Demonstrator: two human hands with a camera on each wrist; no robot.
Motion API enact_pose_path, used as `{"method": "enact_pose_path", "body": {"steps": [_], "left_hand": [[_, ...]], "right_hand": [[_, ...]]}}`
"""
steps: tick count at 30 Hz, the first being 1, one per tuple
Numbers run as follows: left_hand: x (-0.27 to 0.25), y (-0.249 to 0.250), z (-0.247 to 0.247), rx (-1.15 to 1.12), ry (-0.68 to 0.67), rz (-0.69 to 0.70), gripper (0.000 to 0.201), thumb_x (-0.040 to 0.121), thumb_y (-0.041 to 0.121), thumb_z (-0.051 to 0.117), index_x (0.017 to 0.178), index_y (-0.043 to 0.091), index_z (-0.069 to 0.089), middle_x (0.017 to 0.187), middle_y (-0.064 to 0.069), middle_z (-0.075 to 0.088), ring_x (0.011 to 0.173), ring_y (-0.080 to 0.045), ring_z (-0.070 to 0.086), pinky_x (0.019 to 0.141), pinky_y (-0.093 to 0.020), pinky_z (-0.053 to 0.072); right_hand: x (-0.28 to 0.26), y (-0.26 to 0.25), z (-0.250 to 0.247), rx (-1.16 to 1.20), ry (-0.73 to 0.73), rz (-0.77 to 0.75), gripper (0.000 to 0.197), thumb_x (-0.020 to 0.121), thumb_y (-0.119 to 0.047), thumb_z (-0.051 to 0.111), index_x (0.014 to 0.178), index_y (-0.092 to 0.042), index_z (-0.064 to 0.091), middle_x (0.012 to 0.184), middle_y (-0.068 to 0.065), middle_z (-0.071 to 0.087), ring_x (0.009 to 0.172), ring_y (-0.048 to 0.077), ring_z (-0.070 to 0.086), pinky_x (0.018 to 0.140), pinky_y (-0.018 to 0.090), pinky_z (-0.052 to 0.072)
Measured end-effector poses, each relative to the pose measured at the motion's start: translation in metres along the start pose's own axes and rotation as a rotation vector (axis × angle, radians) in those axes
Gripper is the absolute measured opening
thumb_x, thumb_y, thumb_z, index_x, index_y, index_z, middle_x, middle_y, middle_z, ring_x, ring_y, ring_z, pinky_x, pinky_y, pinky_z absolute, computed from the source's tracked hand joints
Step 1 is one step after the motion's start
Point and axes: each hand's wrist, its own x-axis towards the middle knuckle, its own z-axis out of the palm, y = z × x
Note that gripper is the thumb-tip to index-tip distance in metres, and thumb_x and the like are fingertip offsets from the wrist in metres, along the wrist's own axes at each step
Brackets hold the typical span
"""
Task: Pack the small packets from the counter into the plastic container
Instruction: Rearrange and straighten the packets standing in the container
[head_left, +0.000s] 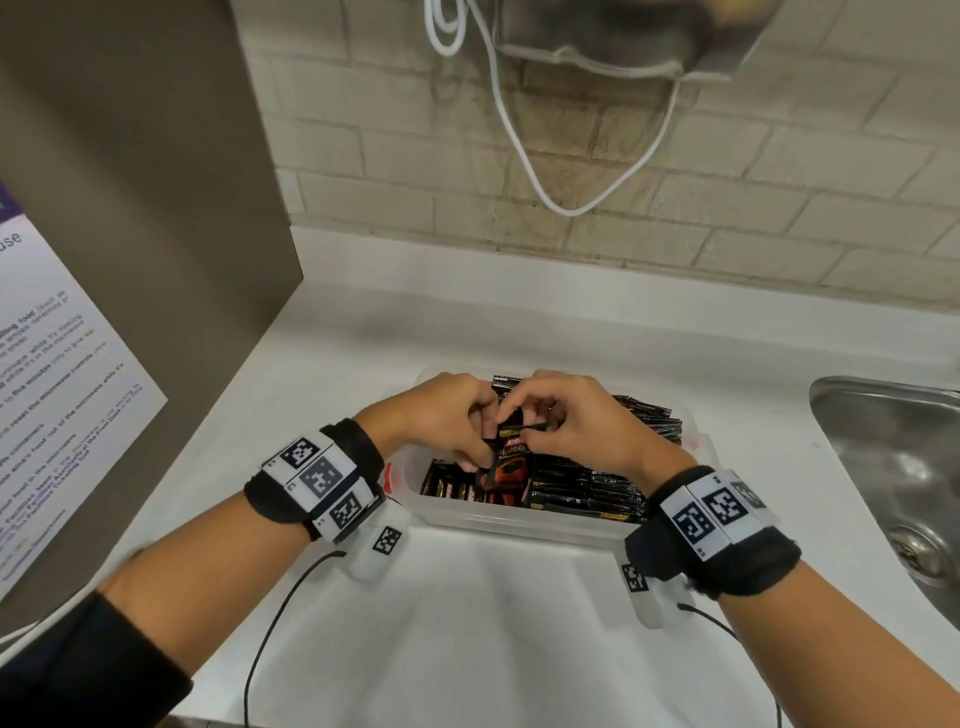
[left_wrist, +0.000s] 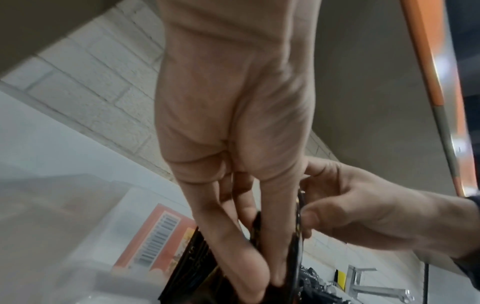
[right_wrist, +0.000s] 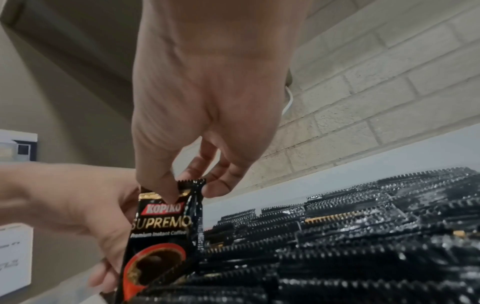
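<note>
Two hands meet over the plastic container (head_left: 519, 522) on the white bench (head_left: 467, 623). The right hand (head_left: 576, 421) pinches the top edge of a black coffee packet (right_wrist: 161, 236) (label reads Kopiko Supremo) in a closed grip, while the left hand (head_left: 441, 415) curls its fingers round the packet's side. The packet stands upright, its lower end among the packed packets (head_left: 597, 483) filling the container. A steel sink (head_left: 893, 467) lies to the right.

black, red-and-gold packet (right_wrist: 161, 232)
</note>
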Motion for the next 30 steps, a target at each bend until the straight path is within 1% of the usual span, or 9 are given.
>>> {"method": "enact_pose_path", "body": {"steps": [3, 7, 10, 12, 14, 19, 22, 25, 30], "left_hand": [[0.001, 0.001, 0.002, -0.012, -0.053, 0.006, 0.03, 0.071, 0.005, 0.084, 0.088, 0.02, 0.065, 0.089, -0.001, 0.075, 0.073, -0.005, 0.07, 0.066, -0.017, 0.053], [0.003, -0.001, 0.008, -0.053, -0.025, 0.036, 0.03, 0.072, -0.003, 0.08, 0.095, 0.009, 0.066, 0.093, -0.009, 0.075, 0.085, -0.018, 0.073, 0.076, -0.027, 0.058], [0.003, -0.005, 0.007, -0.089, 0.039, 0.045, 0.029, 0.072, -0.006, 0.078, 0.091, 0.009, 0.062, 0.092, -0.015, 0.072, 0.084, -0.028, 0.073, 0.078, -0.036, 0.061], [0.002, -0.008, 0.004, -0.095, 0.095, 0.044, 0.025, 0.076, -0.005, 0.073, 0.085, 0.015, 0.061, 0.086, -0.013, 0.07, 0.074, -0.026, 0.073, 0.071, -0.036, 0.061], [0.003, -0.011, -0.003, 0.068, 0.155, 0.074, 0.024, 0.076, 0.003, 0.074, 0.085, 0.02, 0.061, 0.087, -0.006, 0.067, 0.076, -0.019, 0.067, 0.072, -0.035, 0.056], [0.002, -0.016, 0.0, 0.45, -0.127, -0.013, 0.033, 0.079, 0.025, 0.078, 0.107, 0.021, 0.06, 0.104, 0.0, 0.063, 0.094, -0.018, 0.06, 0.078, -0.031, 0.052], [0.005, -0.017, 0.01, 0.518, -0.105, 0.037, 0.021, 0.086, 0.022, 0.073, 0.104, 0.014, 0.065, 0.098, -0.001, 0.066, 0.089, -0.02, 0.061, 0.078, -0.033, 0.052], [0.005, -0.017, 0.007, 0.525, -0.026, 0.078, 0.005, 0.089, 0.017, 0.066, 0.089, 0.012, 0.066, 0.08, 0.003, 0.062, 0.077, -0.018, 0.057, 0.066, -0.027, 0.045], [-0.002, -0.009, -0.022, 0.455, 0.056, 0.107, 0.019, 0.08, 0.023, 0.072, 0.075, 0.022, 0.054, 0.071, 0.007, 0.054, 0.062, -0.01, 0.047, 0.056, -0.025, 0.034]], "right_hand": [[-0.001, 0.004, 0.003, -0.076, -0.059, 0.066, 0.04, 0.076, 0.002, 0.074, 0.107, -0.019, 0.063, 0.086, 0.007, 0.059, 0.07, 0.011, 0.053, 0.066, 0.024, 0.048], [0.002, 0.009, 0.008, -0.194, -0.086, 0.101, 0.042, 0.075, -0.006, 0.079, 0.11, -0.019, 0.059, 0.098, -0.001, 0.058, 0.065, 0.008, 0.053, 0.061, 0.017, 0.048], [0.006, 0.013, 0.01, -0.262, -0.106, 0.117, 0.032, 0.078, -0.007, 0.078, 0.102, -0.019, 0.061, 0.087, -0.001, 0.065, 0.063, 0.007, 0.055, 0.058, 0.018, 0.045], [0.008, 0.014, 0.011, -0.325, -0.109, 0.122, 0.023, 0.079, -0.007, 0.077, 0.094, -0.018, 0.063, 0.081, 0.0, 0.066, 0.063, 0.006, 0.056, 0.061, 0.02, 0.045], [0.009, 0.015, 0.013, -0.361, -0.106, 0.134, 0.02, 0.079, -0.008, 0.076, 0.092, -0.018, 0.065, 0.079, 0.0, 0.066, 0.064, 0.007, 0.055, 0.063, 0.023, 0.047], [0.011, 0.01, 0.016, -0.402, -0.099, 0.134, 0.022, 0.078, -0.005, 0.074, 0.09, -0.02, 0.063, 0.077, -0.003, 0.061, 0.069, 0.013, 0.057, 0.068, 0.03, 0.05], [0.011, 0.006, 0.018, -0.386, -0.109, 0.116, 0.022, 0.076, -0.001, 0.071, 0.09, -0.016, 0.063, 0.079, 0.0, 0.061, 0.073, 0.017, 0.059, 0.068, 0.029, 0.048], [0.01, 0.005, 0.017, -0.359, -0.122, 0.112, 0.025, 0.074, 0.003, 0.069, 0.09, -0.016, 0.063, 0.078, 0.001, 0.06, 0.072, 0.017, 0.057, 0.065, 0.029, 0.047], [0.01, 0.008, 0.015, -0.353, -0.123, 0.163, 0.027, 0.074, 0.002, 0.069, 0.092, -0.016, 0.059, 0.078, -0.003, 0.055, 0.074, 0.018, 0.055, 0.066, 0.031, 0.046]]}}
